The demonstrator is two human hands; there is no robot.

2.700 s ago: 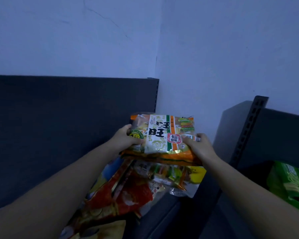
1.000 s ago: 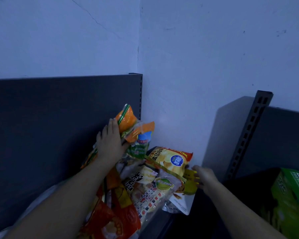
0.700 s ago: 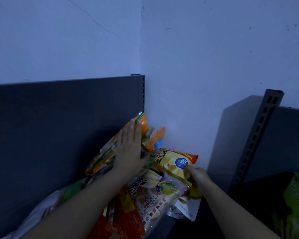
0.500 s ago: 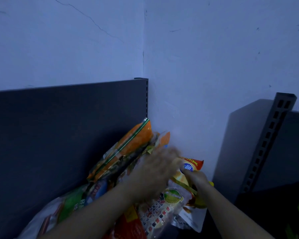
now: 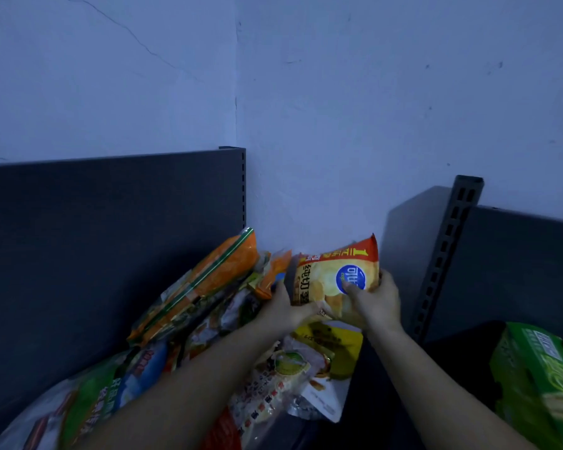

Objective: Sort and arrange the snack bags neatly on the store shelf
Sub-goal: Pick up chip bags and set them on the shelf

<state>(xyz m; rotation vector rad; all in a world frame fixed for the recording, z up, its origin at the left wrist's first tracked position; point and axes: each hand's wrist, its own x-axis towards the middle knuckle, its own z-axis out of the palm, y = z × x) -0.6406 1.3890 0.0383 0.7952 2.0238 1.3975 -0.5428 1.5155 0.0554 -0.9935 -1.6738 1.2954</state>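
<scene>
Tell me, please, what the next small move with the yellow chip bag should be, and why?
Probably stand the yellow chip bag upright next to the orange bag. The left hand and right hand hold it above the loose pile, and the orange bag leans against the back panel.

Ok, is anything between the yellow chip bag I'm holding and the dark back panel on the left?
Yes. The orange bag leans on the back panel, and a small orange packet sits between it and the chip bag.
</scene>
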